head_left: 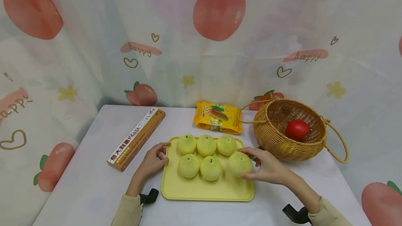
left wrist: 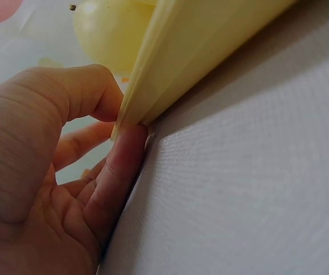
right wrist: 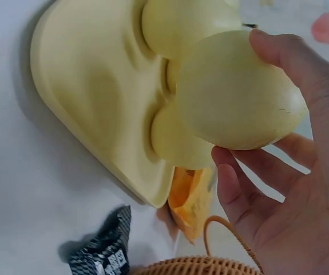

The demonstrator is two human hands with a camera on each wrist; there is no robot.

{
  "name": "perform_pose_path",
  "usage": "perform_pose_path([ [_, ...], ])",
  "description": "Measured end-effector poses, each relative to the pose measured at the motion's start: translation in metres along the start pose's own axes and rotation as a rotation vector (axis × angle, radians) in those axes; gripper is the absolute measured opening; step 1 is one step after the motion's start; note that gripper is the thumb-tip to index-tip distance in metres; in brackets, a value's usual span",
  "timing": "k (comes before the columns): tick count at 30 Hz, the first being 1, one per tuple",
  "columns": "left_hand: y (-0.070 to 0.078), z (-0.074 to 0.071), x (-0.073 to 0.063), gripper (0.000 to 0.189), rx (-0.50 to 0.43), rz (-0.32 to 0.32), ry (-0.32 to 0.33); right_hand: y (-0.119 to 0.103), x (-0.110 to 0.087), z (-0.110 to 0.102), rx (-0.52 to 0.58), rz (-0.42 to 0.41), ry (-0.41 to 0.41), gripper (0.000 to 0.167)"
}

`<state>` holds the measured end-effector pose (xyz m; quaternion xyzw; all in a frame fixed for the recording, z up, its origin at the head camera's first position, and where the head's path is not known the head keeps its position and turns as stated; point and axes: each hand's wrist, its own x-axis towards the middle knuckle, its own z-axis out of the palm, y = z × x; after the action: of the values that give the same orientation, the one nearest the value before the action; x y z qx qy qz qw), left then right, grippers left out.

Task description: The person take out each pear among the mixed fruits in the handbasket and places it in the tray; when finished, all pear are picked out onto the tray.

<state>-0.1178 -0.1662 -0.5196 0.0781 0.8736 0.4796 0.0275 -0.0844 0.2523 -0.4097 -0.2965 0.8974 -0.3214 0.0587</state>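
Observation:
My right hand (head_left: 267, 166) grips a round, pale yellow-green pear (right wrist: 238, 91) between thumb and fingers. It holds that pear over the right part of the yellow tray (head_left: 207, 193). Several more such pears stand on the tray, among them a back-row pear (head_left: 186, 144) and a front-row pear (head_left: 211, 168). At the tray's left edge, my left hand (head_left: 153, 161) pinches the rim. The left wrist view shows the thumb against the rim and a finger at its underside.
A pasta box (head_left: 136, 138) lies left of the tray. Behind it sits a yellow packet (head_left: 218, 118). The wicker basket (head_left: 273, 142) at the right holds a round red fruit (head_left: 297, 130). A black packet (right wrist: 104, 249) lies beside the tray, mostly hidden behind my right hand in the head view.

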Motion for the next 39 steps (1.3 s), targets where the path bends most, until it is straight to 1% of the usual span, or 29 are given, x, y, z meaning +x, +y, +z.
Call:
perform_pose_path([
  [8, 0.000, 0.000, -0.001, 0.055, 0.000, 0.001, 0.000, 0.007, 0.001, 0.014, 0.047, 0.001, -0.008, 0.068],
  [19, 0.001, 0.000, -0.002, 0.056, -0.004, -0.002, 0.001, 0.011, 0.003, 0.024, 0.116, 0.035, -0.030, 0.068],
  [28, -0.001, 0.000, -0.001, 0.056, -0.011, 0.007, 0.002, 0.014, 0.003, 0.033, 0.124, 0.049, -0.040, 0.070],
  [35, 0.000, 0.000, -0.001, 0.055, -0.016, 0.006, 0.005, 0.018, 0.003, 0.038, 0.125, 0.017, -0.011, 0.068],
  [39, 0.000, 0.000, -0.001, 0.055, -0.017, 0.011, 0.011, 0.020, 0.003, 0.039, 0.116, 0.024, -0.002, 0.069],
])
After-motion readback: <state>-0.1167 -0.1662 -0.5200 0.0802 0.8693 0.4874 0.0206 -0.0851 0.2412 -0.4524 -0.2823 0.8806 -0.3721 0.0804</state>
